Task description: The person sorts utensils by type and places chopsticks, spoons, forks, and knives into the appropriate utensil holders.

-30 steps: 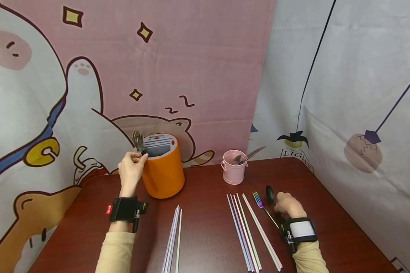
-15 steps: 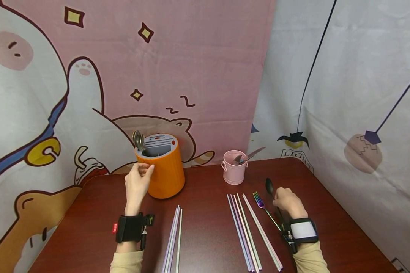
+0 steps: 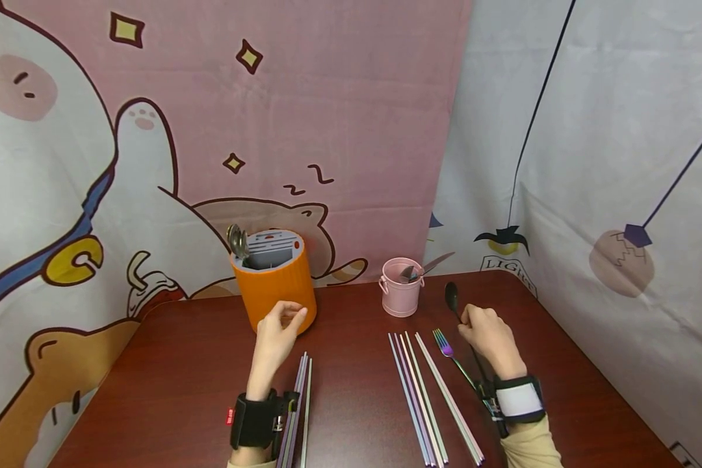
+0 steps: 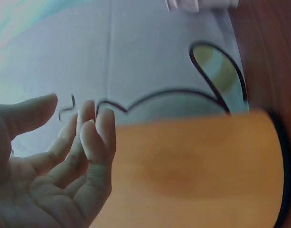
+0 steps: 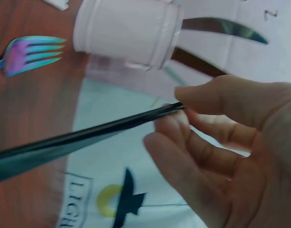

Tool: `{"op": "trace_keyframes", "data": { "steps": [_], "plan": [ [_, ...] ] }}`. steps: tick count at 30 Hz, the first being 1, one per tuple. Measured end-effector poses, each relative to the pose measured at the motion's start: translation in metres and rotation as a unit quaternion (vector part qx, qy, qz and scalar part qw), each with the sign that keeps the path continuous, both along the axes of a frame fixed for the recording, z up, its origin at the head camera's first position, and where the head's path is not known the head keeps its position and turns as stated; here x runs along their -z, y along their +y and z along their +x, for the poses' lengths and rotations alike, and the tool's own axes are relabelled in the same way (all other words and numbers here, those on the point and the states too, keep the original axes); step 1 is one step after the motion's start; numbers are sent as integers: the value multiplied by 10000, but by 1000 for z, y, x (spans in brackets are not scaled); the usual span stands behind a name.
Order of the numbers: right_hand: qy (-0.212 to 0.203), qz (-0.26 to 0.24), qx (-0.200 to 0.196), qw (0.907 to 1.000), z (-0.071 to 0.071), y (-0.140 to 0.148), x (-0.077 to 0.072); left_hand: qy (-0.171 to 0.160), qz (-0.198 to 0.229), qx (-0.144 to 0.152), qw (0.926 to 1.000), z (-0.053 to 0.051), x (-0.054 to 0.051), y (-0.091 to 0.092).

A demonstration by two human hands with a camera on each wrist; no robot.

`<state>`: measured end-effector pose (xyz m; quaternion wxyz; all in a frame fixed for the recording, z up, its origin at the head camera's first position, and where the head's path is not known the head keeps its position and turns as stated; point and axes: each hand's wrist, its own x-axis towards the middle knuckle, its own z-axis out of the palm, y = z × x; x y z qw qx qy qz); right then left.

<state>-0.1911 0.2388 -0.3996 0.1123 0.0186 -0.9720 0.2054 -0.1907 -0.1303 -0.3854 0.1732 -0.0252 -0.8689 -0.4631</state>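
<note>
Fingers (image 5: 223,95) of the right hand (image 3: 493,338) pinch a dark spoon (image 3: 452,296) by its handle, the thumb on one side and the fingertips on the other, over the right half of the surface (image 3: 351,390). The spoon's bowl sticks out beyond the fingertips toward the back edge, while the rest of its handle runs back beneath the hand toward the wrist; whether any of it touches the surface is hard to tell. Just left of the spoon lies a rainbow-coloured fork (image 3: 444,344), its tines toward the back edge. Fingers of the left hand (image 3: 275,335) are loosely bent, with a gap to the thumb and nothing held, in front of an orange holder (image 3: 273,289) that stands by the back edge, left of its middle. Shiny spoons (image 3: 236,240) stand at the holder's left rim, bowls up. Farther right along the back edge, a pink bucket (image 3: 400,299) holds knives (image 3: 437,262), one blade leaning out past its right rim. Thin pastel sticks (image 3: 419,396) lie in two groups, one partly behind the left wrist, the other beside the fork.
</note>
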Motion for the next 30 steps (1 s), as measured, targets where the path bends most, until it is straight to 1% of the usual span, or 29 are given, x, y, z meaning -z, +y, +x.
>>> {"op": "trace_keyframes", "data": {
  "steps": [2, 5, 8, 12, 15, 19, 22, 26, 27, 30],
  "plan": [
    [428, 28, -12, 9991, 2, -7, -4, 137, 130, 203, 9996, 4, 0, 9],
    [1009, 72, -109, 9948, 5, -19, -11, 234, 247, 495, 9982, 8, -1, 23],
    [1430, 75, -229, 9894, 8, -32, -16, 254, 356, 726, 9964, 12, -3, 37],
    [1827, 0, -433, 9822, 14, -48, -22, 226, 546, 996, 9933, 17, -2, 56],
    [2135, 31, -622, 9750, 19, -60, -25, 250, 663, 1235, 9898, 20, 0, 70],
    [2503, 162, -877, 9640, 25, -76, -27, 263, 896, 1565, 9832, 23, 6, 88],
    [2693, 248, -1063, 9568, 31, -86, -27, 175, 1151, 1779, 9771, 26, 10, 99],
    [2835, 359, -1286, 9496, 37, -97, -27, 19, 1633, 1899, 9681, 29, 13, 112],
    [2863, 374, -1346, 9479, 39, -100, -26, -23, 1789, 1891, 9655, 30, 14, 115],
    [3008, 496, -1491, 9406, 42, -106, -25, -130, 2242, 1743, 9587, 33, 14, 123]
  ]
}}
